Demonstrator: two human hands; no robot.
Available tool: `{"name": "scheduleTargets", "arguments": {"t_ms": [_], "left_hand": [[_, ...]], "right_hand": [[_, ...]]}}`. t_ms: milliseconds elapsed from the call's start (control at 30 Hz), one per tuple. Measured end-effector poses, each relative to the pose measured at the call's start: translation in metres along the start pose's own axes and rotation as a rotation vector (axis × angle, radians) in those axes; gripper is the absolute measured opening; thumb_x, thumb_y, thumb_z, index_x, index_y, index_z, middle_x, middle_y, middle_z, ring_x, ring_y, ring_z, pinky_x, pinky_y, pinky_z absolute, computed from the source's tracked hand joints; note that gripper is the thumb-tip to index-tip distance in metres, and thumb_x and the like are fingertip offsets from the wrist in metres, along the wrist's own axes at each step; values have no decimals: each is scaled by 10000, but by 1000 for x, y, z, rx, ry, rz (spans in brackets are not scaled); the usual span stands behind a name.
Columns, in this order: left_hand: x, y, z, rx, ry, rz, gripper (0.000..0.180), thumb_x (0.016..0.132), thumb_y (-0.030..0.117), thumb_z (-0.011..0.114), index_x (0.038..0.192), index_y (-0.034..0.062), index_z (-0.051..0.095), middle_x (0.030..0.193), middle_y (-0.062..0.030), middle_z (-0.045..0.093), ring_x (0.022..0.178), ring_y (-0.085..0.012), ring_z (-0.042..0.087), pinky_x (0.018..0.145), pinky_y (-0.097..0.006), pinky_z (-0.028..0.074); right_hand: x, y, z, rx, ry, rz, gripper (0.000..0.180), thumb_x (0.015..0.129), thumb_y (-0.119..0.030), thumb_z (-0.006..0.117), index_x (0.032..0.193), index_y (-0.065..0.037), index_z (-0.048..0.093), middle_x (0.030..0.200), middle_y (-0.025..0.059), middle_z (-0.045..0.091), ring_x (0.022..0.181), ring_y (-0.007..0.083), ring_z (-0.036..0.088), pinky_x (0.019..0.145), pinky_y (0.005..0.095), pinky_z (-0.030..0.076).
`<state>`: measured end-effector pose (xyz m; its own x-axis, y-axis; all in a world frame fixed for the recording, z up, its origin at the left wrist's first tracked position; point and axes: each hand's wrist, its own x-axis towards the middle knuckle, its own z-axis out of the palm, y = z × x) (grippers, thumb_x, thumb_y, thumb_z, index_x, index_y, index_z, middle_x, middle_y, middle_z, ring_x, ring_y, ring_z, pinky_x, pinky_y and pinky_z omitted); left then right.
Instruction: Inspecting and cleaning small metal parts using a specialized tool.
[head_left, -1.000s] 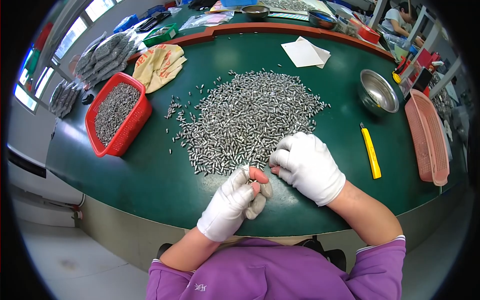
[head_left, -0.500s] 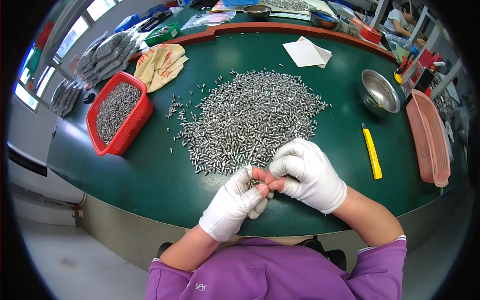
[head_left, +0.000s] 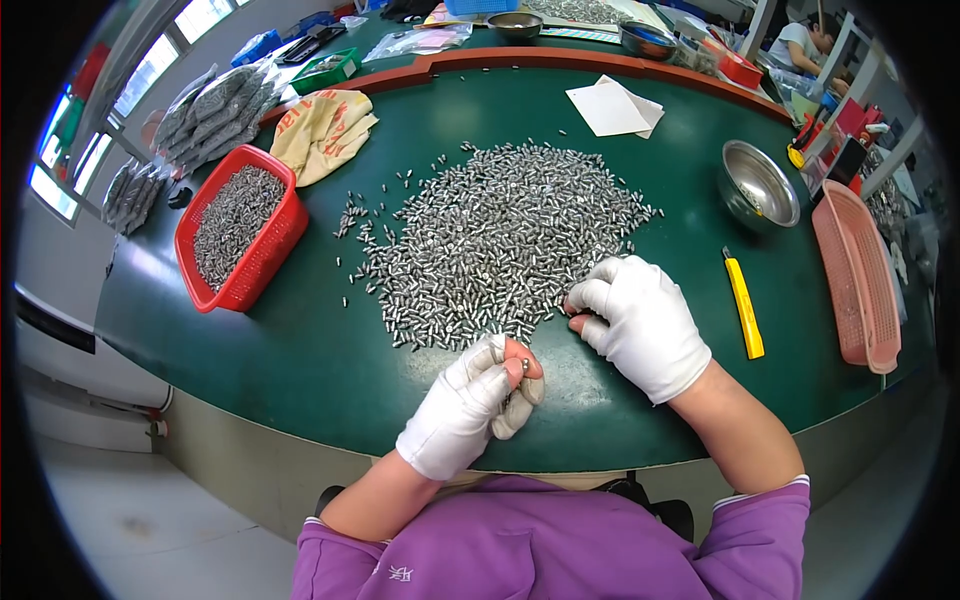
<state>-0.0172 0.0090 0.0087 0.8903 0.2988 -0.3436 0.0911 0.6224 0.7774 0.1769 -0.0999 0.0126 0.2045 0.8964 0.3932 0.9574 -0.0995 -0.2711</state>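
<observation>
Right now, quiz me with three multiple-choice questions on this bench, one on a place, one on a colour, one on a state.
1. Where is the red basket?
A. left of the pile
B. right of the pile
C. at the near table edge

2. What colour is the knife?
A. blue
B. yellow
C. black

3. What is the left hand doing?
A. lying flat and open
B. pinching a small metal part
C. gripping the knife

Answers: 1 A, it sits left of the pile of metal parts. 2 B, its long handle is yellow. 3 B, a small part shows at its fingertips, while the right hand rests at the pile's edge.
</observation>
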Motion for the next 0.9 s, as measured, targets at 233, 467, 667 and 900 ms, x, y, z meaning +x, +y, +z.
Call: {"name": "scheduleTargets", "arguments": {"t_ms": [233,467,667,900], "left_hand": [[-1,-2,0,21,5,11,189,939,276,629,974,100,569,845,-3,593,636,-49,500,545,-161,368],[2,-9,-5,45,-4,40,206,977,290,555,1020,89,554,825,14,569,589,-36,445,517,-176,338],[2,-8,-4,12,-43,78,217,970,296,577,1031,89,557,825,13,576,605,-37,458,530,-170,341],[3,-8,-8,-105,-62,53,183,955,284,614,1032,126,564,853,15,604,643,-47,500,546,-161,355]], "right_hand": [[0,-2,-1,-8,-48,7,110,737,-181,724,822,-125,681,826,40,619,808,261,604,715,385,497],[8,-15,-5,338,173,-289,237,641,-96,769,862,-126,688,772,37,614,665,252,595,579,359,469],[7,-18,-10,330,76,-375,228,648,-113,688,874,-142,677,765,17,630,665,242,595,567,362,483],[4,-16,-8,276,78,-372,205,695,-147,676,900,-163,663,791,-7,616,717,220,595,607,348,480]]}}
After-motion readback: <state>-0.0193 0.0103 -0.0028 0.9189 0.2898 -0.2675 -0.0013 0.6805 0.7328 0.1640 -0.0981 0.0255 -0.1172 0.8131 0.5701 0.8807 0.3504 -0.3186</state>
